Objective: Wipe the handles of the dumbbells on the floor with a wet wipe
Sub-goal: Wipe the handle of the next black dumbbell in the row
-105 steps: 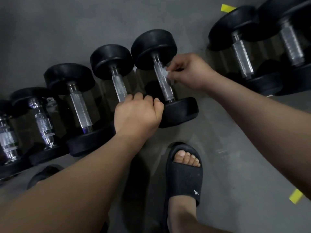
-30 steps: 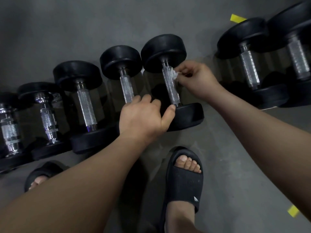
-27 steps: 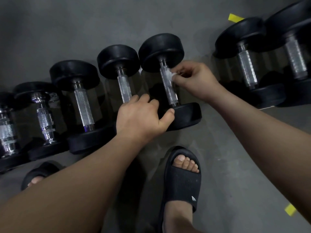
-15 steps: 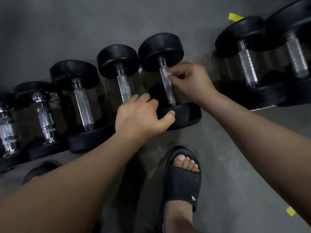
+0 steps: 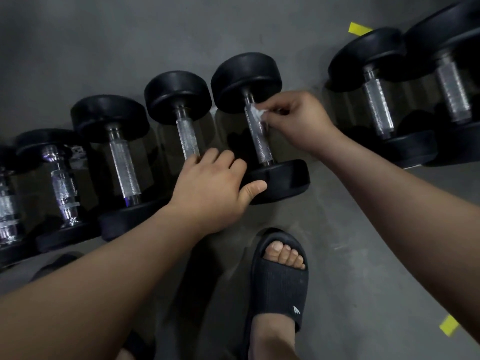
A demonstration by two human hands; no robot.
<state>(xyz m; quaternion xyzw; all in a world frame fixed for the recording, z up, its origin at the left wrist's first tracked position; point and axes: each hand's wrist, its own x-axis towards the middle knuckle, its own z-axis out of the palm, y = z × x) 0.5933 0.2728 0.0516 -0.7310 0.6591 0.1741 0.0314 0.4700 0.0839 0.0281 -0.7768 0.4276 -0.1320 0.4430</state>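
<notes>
Wet wipe [image 5: 257,114] sits pinched in your right hand [image 5: 296,123] against the handle [image 5: 259,144] of the mid-frame dumbbell [image 5: 246,81]; your left hand [image 5: 207,190] clasps its lower head [image 5: 285,180].

The dumbbell handle [image 5: 258,136] is made of knurled, glossy metal, its heads [image 5: 246,79] of matt black rubber; the wet wipe [image 5: 257,114] is crumpled white cloth

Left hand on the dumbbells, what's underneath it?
The left hand covers the near end of a dumbbell: its handle runs under the fingers, and its near weight is hidden. The thumb lies on the neighbouring dumbbell's near weight.
</notes>
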